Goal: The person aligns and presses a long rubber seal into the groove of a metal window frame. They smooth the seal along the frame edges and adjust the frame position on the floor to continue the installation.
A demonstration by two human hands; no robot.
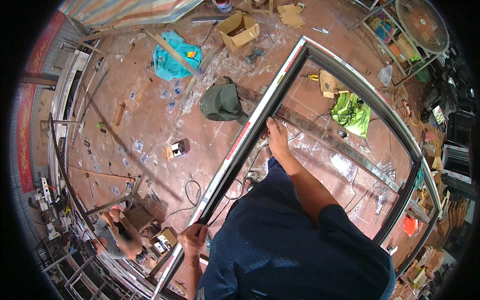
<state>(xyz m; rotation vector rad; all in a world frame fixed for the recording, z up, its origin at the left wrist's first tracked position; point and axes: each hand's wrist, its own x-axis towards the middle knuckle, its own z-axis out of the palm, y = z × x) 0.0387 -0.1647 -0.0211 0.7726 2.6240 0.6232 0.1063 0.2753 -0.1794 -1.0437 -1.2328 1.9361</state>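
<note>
A large metal window or door frame (248,131), black with white printed film along its edges, stands tilted across the space before me. My right hand (277,137) is closed on the inner edge of its long left side, thumb on the black profile. Lower on that side, my left hand (192,240) is closed against the frame, thumb and fingers pinched together. A thin black strip (220,214) meets its fingertips; whether it is a rubber seal or a cord I cannot tell. My torso hides the frame's lower part.
A metal beam (340,145) runs beneath the frame. On the tiled floor lie a dark green bag (220,101), a turquoise cloth (175,55), an open carton (238,31) and looping cables (192,192). Another person (117,235) sits at lower left. A fan (422,24) stands at upper right.
</note>
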